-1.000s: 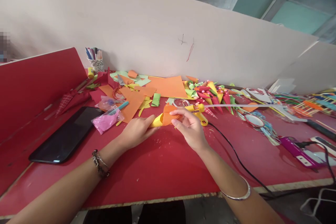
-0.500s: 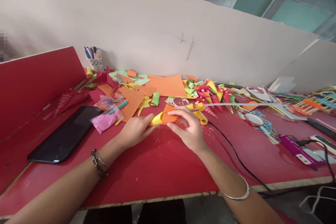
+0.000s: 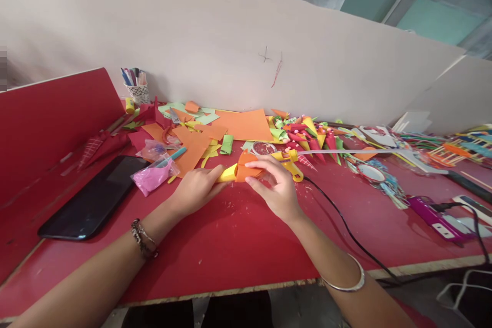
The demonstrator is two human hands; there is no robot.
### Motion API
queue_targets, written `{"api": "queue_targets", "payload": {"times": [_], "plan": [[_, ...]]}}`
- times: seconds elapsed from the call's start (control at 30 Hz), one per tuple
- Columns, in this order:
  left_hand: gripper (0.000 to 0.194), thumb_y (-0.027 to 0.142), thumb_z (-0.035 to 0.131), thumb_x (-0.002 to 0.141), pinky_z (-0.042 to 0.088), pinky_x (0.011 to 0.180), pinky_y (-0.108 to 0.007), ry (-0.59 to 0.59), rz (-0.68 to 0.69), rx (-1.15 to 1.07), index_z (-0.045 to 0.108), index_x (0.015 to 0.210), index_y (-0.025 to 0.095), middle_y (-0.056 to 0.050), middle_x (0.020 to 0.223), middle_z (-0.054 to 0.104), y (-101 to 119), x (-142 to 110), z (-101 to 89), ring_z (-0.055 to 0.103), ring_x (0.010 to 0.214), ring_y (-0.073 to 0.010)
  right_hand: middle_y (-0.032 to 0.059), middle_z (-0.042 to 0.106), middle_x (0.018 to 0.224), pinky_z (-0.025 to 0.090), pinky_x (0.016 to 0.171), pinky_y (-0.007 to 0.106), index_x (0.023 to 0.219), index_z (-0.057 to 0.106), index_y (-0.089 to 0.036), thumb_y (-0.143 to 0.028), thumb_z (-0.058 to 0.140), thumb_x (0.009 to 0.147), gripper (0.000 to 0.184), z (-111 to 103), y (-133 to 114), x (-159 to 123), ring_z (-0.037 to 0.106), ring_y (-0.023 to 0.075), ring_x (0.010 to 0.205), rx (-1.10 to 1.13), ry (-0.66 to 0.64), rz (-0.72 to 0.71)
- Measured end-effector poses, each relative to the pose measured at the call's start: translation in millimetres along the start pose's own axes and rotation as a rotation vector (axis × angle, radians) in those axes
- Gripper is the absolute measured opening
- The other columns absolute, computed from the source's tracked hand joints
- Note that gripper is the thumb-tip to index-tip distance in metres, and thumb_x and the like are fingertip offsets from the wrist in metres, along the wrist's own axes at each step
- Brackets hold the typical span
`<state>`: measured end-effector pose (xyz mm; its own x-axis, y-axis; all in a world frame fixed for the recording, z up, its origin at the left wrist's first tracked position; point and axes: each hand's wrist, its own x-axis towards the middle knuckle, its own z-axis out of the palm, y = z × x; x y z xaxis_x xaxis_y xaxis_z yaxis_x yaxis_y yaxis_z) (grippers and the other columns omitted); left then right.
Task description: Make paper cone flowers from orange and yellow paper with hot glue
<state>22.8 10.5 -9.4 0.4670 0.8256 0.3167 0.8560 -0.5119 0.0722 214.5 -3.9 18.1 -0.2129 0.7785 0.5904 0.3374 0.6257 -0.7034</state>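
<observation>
Yellow paper rolled into a slim tube (image 3: 228,172) joins an orange paper piece (image 3: 243,170) just above the red desk (image 3: 230,256), between the two hands. The left hand (image 3: 194,188) is closed around the tube's outer end, probably to keep it from turning; its far fingers are hidden. The right hand (image 3: 280,189) pinches the orange piece lightly, thumb below and fingertips above, half curled, perhaps so the thin paper isn't crushed. Beyond that hand lies a yellow glue gun (image 3: 288,159), likely kept there for easy reach, its black cord (image 3: 346,218) trailing off rightward, seemingly away from the working space.
</observation>
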Motion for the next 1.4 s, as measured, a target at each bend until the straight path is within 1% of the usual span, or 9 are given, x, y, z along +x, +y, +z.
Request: {"api": "queue_targets", "payload": {"times": [0.07, 0.2, 0.4, 0.5, 0.67, 0.9, 1.03, 1.23, 1.4], "plan": [[0.026, 0.041, 0.032, 0.085, 0.027, 0.045, -0.023, 0.010, 0.008, -0.007, 0.043, 0.080, 0.018, -0.002, 0.060, 0.056, 0.0, -0.4, -0.3, 0.055, 0.053, -0.0159, 0.0021, 0.055, 0.093, 0.047, 0.081, 0.032, 0.090, 0.058, -0.024, -0.025, 0.057, 0.075, 0.014, -0.6, 0.2, -0.1, 0.052, 0.0151, 0.094, 0.004, 0.007, -0.022], [0.024, 0.039, 0.033, 0.085, 0.028, 0.045, -0.023, 0.035, 0.036, -0.021, 0.043, 0.080, 0.018, -0.002, 0.061, 0.057, 0.4, -1.2, -1.4, 0.054, 0.052, -0.0159, 0.0018, 0.057, 0.093, 0.049, 0.075, 0.030, 0.090, 0.059, -0.025, -0.023, 0.058, 0.075, 0.015, -0.3, 1.8, -1.3, 0.052, 0.0149, 0.094, 0.047, 0.020, -0.049], [0.023, 0.037, 0.033, 0.085, 0.028, 0.044, -0.023, 0.055, 0.068, -0.013, 0.043, 0.083, 0.017, -0.002, 0.060, 0.056, 0.2, -0.7, -1.9, 0.055, 0.051, -0.0167, 0.0009, 0.056, 0.087, 0.050, 0.068, 0.027, 0.090, 0.060, -0.026, -0.021, 0.058, 0.074, 0.017, 1.8, 3.3, -3.1, 0.053, 0.0132, 0.087, 0.124, 0.040, -0.069], [0.024, 0.038, 0.032, 0.086, 0.028, 0.044, -0.022, 0.067, 0.073, -0.015, 0.043, 0.083, 0.017, -0.002, 0.059, 0.056, 0.0, 0.1, -1.4, 0.054, 0.050, -0.0163, 0.0007, 0.056, 0.088, 0.050, 0.071, 0.028, 0.089, 0.061, -0.026, -0.019, 0.059, 0.074, 0.017, 2.2, 4.0, -3.7, 0.053, 0.0134, 0.088, 0.136, 0.047, -0.084], [0.023, 0.037, 0.033, 0.085, 0.028, 0.044, -0.022, 0.079, 0.074, -0.016, 0.043, 0.081, 0.018, -0.001, 0.059, 0.055, 0.5, -0.3, -1.6, 0.053, 0.049, -0.0150, 0.0015, 0.055, 0.094, 0.048, 0.078, 0.033, 0.090, 0.062, -0.027, -0.018, 0.060, 0.073, 0.019, 2.0, 4.6, -4.5, 0.051, 0.0154, 0.095, 0.148, 0.056, -0.085], [0.025, 0.039, 0.032, 0.086, 0.027, 0.043, -0.022, 0.082, 0.069, -0.024, 0.042, 0.079, 0.017, -0.001, 0.057, 0.055, 0.6, -0.9, -1.6, 0.053, 0.048, -0.0149, 0.0017, 0.054, 0.096, 0.049, 0.077, 0.033, 0.092, 0.062, -0.030, -0.017, 0.059, 0.073, 0.023, 1.9, 2.3, -4.7, 0.052, 0.0157, 0.096, 0.213, 0.052, -0.073], [0.026, 0.039, 0.031, 0.086, 0.026, 0.043, -0.022, 0.087, 0.070, -0.033, 0.042, 0.078, 0.018, -0.001, 0.056, 0.054, 0.9, -0.5, -1.5, 0.052, 0.047, -0.0156, 0.0017, 0.054, 0.099, 0.049, 0.079, 0.032, 0.091, 0.063, -0.030, -0.018, 0.059, 0.074, 0.022, 3.7, 2.7, -4.9, 0.051, 0.0158, 0.099, 0.256, 0.046, -0.051], [0.020, 0.035, 0.033, 0.086, 0.028, 0.044, -0.023, 0.086, 0.102, -0.053, 0.040, 0.079, 0.018, -0.001, 0.059, 0.055, 1.5, -1.4, -1.9, 0.053, 0.049, -0.0160, 0.0009, 0.058, 0.094, 0.048, 0.080, 0.032, 0.089, 0.063, -0.028, -0.018, 0.059, 0.074, 0.019, 5.2, 5.3, -5.3, 0.053, 0.0147, 0.095, 0.247, 0.053, -0.037], [0.012, 0.030, 0.034, 0.084, 0.029, 0.045, -0.022, 0.069, 0.116, -0.133, 0.037, 0.083, 0.018, 0.001, 0.060, 0.053, 2.1, -1.8, -0.5, 0.052, 0.050, -0.0148, 0.0015, 0.058, 0.095, 0.049, 0.078, 0.031, 0.087, 0.063, -0.027, -0.021, 0.058, 0.074, 0.015, 6.5, 6.6, -6.2, 0.054, 0.0146, 0.093, 0.270, 0.008, -0.004]]}}
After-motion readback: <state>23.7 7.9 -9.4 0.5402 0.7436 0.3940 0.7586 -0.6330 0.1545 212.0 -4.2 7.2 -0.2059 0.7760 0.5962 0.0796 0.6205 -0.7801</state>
